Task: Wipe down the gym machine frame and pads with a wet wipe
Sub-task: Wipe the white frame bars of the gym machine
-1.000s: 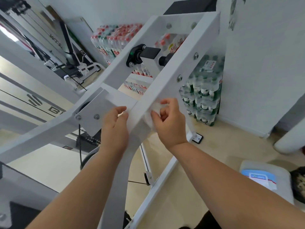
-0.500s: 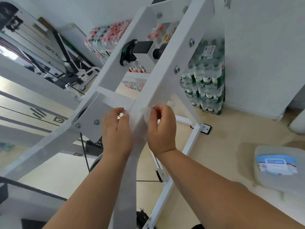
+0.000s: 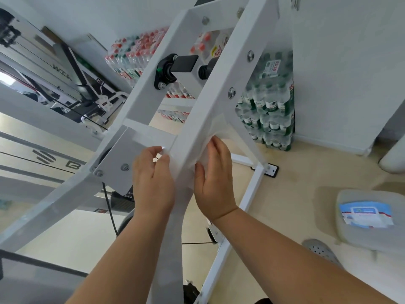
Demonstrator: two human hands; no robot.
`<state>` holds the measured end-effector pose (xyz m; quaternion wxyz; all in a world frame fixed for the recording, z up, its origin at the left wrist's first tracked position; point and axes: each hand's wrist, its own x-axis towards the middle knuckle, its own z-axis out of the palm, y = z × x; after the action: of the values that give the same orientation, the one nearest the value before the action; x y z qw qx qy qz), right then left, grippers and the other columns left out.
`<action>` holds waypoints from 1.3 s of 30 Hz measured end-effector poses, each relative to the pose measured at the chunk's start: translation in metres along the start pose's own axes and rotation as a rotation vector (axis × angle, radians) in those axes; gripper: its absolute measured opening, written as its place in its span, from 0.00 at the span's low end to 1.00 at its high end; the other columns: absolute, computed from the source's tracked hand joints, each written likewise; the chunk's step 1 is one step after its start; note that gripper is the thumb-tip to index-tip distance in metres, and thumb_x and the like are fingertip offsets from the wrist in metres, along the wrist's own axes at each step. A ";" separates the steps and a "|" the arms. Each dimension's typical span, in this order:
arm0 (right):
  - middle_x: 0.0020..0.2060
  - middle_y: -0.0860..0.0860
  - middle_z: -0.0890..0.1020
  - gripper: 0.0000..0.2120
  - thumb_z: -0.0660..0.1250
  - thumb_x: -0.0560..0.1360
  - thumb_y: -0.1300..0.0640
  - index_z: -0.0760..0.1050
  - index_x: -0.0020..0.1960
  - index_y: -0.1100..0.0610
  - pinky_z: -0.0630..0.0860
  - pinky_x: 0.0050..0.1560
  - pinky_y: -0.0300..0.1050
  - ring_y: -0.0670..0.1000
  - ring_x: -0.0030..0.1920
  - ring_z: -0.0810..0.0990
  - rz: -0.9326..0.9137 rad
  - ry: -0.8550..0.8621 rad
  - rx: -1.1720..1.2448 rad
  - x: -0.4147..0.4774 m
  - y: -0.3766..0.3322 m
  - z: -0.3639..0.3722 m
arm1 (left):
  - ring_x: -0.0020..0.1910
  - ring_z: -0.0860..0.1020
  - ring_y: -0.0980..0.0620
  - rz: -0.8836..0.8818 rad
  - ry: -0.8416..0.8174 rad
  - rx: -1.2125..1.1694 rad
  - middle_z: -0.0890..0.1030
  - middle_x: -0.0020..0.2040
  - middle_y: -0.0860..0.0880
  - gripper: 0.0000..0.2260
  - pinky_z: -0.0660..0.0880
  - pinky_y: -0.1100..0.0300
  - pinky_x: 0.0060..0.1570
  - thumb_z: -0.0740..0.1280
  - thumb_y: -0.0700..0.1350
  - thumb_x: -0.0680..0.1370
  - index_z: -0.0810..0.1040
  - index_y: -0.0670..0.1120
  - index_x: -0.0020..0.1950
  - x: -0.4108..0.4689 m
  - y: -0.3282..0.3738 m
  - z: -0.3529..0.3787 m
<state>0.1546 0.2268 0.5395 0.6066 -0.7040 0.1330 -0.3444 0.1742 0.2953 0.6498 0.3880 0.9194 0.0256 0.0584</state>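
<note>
Wet wipe point(image 3: 211, 137) is wrapped round the slanted white frame beam point(image 3: 210, 99), just below the cross-bar joint, w/ one end in each hand. Left hand point(image 3: 153, 181) pinches a small tail of it btw thumb and fingertips on the beam's left side. Right hand point(image 3: 215, 181) has thumb and curled fingers clamped on the wider, bunched end on the right. The stretch behind the beam is hidden, so it's prob. one continuous band, but can't confirm.

Handling: the wipe looks thin, limp, damp and v. light. It should cling to the paint and could tear if snagged, esp. on the bolt heads point(image 3: 231, 93) further up the beam. Best held by its two ends and kept taut. The beam is rigid metal w/ smooth glossy paint, so it should take firm pressure w/o give.

Room: pale beige floor point(image 3: 306, 172), white wall point(image 3: 350, 62). Shrink-wrapped water-bottle packs point(image 3: 269, 110) are stacked in the corner behind the frame. A wipe pack point(image 3: 366, 216) lies on a grey pad point(image 3: 350, 238) low right. Other machines point(image 3: 72, 84) stand at left.
</note>
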 end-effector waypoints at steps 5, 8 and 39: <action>0.79 0.63 0.58 0.18 0.58 0.80 0.69 0.72 0.69 0.71 0.60 0.79 0.53 0.58 0.81 0.54 -0.083 0.010 -0.059 0.004 0.003 0.003 | 0.61 0.72 0.53 0.005 -0.001 -0.004 0.73 0.55 0.60 0.14 0.69 0.45 0.67 0.57 0.57 0.73 0.74 0.58 0.56 0.001 0.000 0.000; 0.80 0.57 0.58 0.23 0.59 0.80 0.71 0.66 0.74 0.69 0.57 0.78 0.40 0.44 0.81 0.52 -0.026 -0.022 0.032 0.005 0.003 -0.001 | 0.59 0.72 0.55 0.016 -0.004 0.004 0.73 0.55 0.60 0.14 0.68 0.46 0.66 0.57 0.58 0.74 0.74 0.58 0.56 0.002 -0.001 0.001; 0.81 0.60 0.36 0.51 0.37 0.76 0.24 0.35 0.80 0.65 0.32 0.79 0.51 0.56 0.81 0.32 0.153 -0.029 0.042 0.073 -0.011 0.013 | 0.78 0.55 0.63 0.188 -0.180 0.130 0.61 0.77 0.64 0.27 0.53 0.48 0.78 0.43 0.64 0.81 0.68 0.59 0.75 0.008 -0.015 -0.004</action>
<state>0.2135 0.1951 0.5727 0.6477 -0.6839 0.1703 -0.2895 0.1814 0.3090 0.6428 0.3213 0.9424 -0.0918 0.0099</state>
